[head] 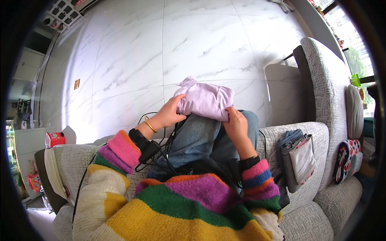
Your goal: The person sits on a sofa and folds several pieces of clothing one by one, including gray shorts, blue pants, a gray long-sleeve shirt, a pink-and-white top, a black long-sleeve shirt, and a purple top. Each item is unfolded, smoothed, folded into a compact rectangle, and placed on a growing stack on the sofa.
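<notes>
A pale pink cloth garment [202, 99], folded into a thick bundle, lies over my knees, with a ruffled bit of fabric sticking up at its far left corner. My left hand [170, 112] holds the bundle's left end, thumb apart from the fingers. At the near right corner, my right hand [236, 120] pinches the cloth between thumb and fingers. Under the bundle are my legs in blue jeans [193, 141]. Black straps circle both wrists, and a gold bangle [150, 124] sits on the left one. The underside of the garment is hidden.
On the grey sofa [321, 150] to my right lies a stack of folded clothes [298, 159], a white one on top. A patterned folded textile [346, 159] rests farther right. Black cables [167, 144] run beside my left wrist. Marble-look floor tiles [129, 60] stretch ahead.
</notes>
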A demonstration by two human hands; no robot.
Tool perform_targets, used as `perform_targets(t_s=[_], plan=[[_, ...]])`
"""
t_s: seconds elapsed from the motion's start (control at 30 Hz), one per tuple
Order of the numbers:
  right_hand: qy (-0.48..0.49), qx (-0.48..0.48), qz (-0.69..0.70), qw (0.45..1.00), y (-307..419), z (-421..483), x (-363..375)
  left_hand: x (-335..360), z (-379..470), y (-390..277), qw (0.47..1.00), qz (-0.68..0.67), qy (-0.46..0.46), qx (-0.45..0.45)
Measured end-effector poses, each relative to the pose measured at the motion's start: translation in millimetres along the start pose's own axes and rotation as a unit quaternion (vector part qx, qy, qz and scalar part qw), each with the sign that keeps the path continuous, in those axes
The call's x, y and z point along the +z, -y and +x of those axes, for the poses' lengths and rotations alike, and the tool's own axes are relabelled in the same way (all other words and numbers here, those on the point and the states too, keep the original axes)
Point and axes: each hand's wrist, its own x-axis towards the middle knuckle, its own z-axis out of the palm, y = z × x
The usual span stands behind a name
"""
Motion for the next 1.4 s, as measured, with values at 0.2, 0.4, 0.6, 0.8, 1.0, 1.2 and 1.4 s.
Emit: perform_targets(t_s=[0.2,0.4,0.6,0.8,1.0,1.2,1.4], plan=[[-0.078,-0.082,-0.026,0.993,17.0,-23.8,-56.1,-41.1,1.1,-51.8,0.991,0.117,0.051,-0.045],[0.127,-0.24,0.126,0.954,40.1,-88.6,-80.5,-87.2,-42.8,-95.8,0.949,-0.003,0.262,0.174],[0.262,-0.04,0.333,0.905,24.3,-108.1,-67.5,-83.1,-55.5,-82.4,0.879,-0.169,0.407,-0.18],[-0.012,0.262,0.543,0.797,-0.9,-41.4,-2.7,-30.7,-4.0,-9.7,0.944,-0.285,0.019,-0.164],[0.048,0.275,0.656,0.702,7.8,-29.6,41.5,26.5,11.6,41.4,0.935,-0.267,0.127,-0.195],[0.137,0.304,0.758,0.56,4.8,-39.5,30.5,21.4,2.7,44.1,0.921,-0.298,0.131,-0.213],[0.109,0.242,0.751,0.605,23.0,-48.3,-1.2,14.1,7.3,2.0,0.923,-0.287,0.157,-0.204]])
